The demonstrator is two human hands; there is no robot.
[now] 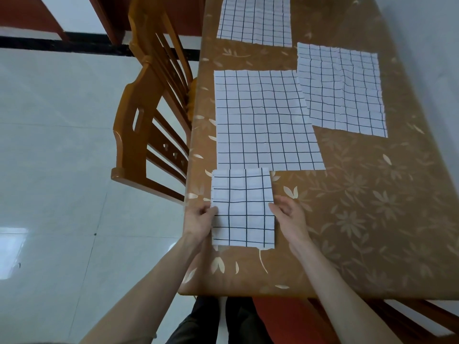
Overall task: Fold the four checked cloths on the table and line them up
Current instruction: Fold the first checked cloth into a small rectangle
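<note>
White checked cloth, folded [243, 207], lay at the table's [360, 219] near left corner, long axis running away from the person. Left hand [198, 219] pinched its left edge, fingers curled on the fabric; right hand [289, 217] rested loose and relaxed against the right edge, gripping nothing. Three flat cloths waited beyond: nearest [265, 120] touching the folded one's far end, another [342, 88] to the right, the last [255, 18] farthest.
</note>
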